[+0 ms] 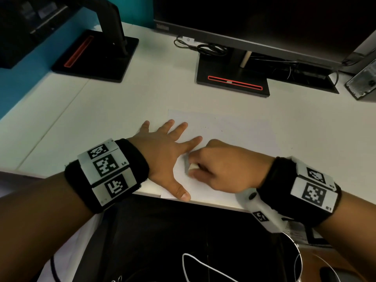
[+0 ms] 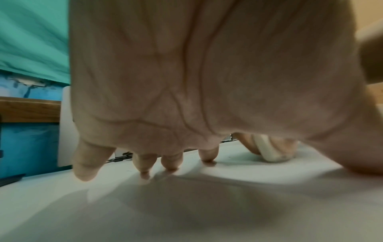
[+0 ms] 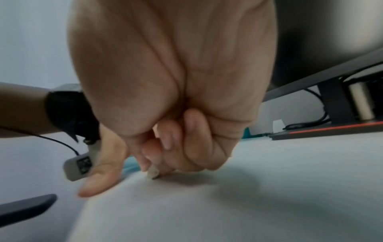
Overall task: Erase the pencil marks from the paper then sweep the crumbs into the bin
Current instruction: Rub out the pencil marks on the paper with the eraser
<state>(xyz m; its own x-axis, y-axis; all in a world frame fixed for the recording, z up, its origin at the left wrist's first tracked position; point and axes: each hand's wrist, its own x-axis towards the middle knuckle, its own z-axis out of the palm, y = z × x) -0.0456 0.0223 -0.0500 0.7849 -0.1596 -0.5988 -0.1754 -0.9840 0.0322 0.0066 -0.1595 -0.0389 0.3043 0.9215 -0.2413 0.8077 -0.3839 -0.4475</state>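
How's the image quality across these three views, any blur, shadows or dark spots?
Head view: the white paper barely stands out from the pale desk, the foreground is dark, straight edges bow. Left wrist view: the left hand looms large and casts broad soft shadows; the eraser is slightly soft. Right wrist view: blurred throughout, the right hand smeared, a shadow beneath it.

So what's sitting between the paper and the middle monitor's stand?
Only bare white desk lies between the paper and the monitor stand, seen in the head view.
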